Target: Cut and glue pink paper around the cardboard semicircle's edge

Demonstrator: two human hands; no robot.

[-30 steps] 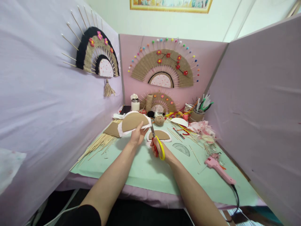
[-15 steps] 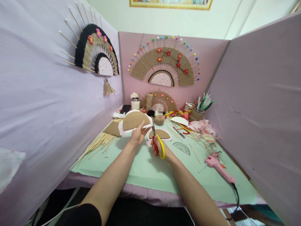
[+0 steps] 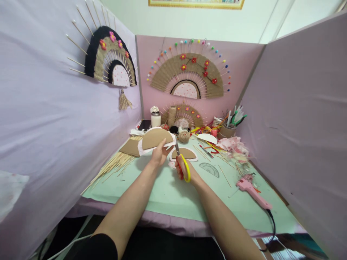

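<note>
My left hand (image 3: 160,153) grips a cardboard half-circle (image 3: 156,139) by its lower right edge, raised above the table. A margin of white fabric (image 3: 140,148) sticks out around the cardboard. My right hand (image 3: 182,168) is closed round the handles of scissors (image 3: 186,169), one loop yellow and the other red. Their blades point up and away from me, at the right end of the fabric margin. Beneath and behind the scissors a second cardboard half-circle (image 3: 186,154) lies on pale cloth on the table.
Bamboo sticks (image 3: 114,162) and a cardboard piece (image 3: 130,147) lie left. To the right are a clear protractor (image 3: 209,169), a pen (image 3: 206,151) and a pink glue gun (image 3: 253,191) with its cord. A twine ball (image 3: 184,136) and a white bottle (image 3: 155,117) stand behind.
The fabric's upper left margin looks narrower, and its left edge sits slightly farther right. Both hands keep nearly the same place and grip; the view has shifted a little.
</note>
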